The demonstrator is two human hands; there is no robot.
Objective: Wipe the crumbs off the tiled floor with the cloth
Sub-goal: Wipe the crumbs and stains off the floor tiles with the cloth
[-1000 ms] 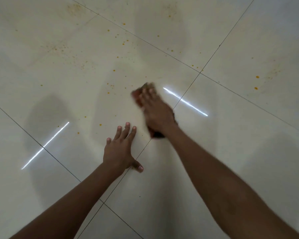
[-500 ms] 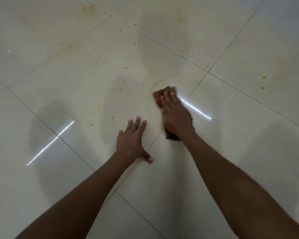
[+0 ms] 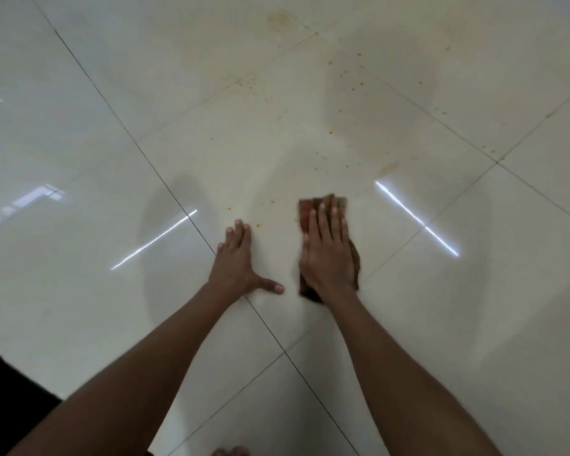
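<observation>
A brown-and-orange folded cloth (image 3: 306, 208) lies flat on the glossy white tiled floor (image 3: 79, 159). My right hand (image 3: 326, 255) presses on it with straight fingers and covers most of it. My left hand (image 3: 236, 261) rests flat on the tile just to the left, thumb spread out, touching no cloth. Small orange crumbs (image 3: 330, 132) are scattered over the tile beyond both hands, a few (image 3: 258, 225) right by my left fingertips. More specks and a faint yellowish stain (image 3: 280, 21) lie farther away.
Dark grout lines (image 3: 129, 136) cross the floor diagonally and meet below my hands. Bright light streaks (image 3: 415, 218) reflect on the tiles left and right. A dark edge (image 3: 0, 373) shows at the lower left, and toes (image 3: 229, 451) at the bottom edge.
My right hand has drawn the cloth back toward me and to the left, closer to my left hand. The camera view swung, so the crumbs now lie farther ahead.
</observation>
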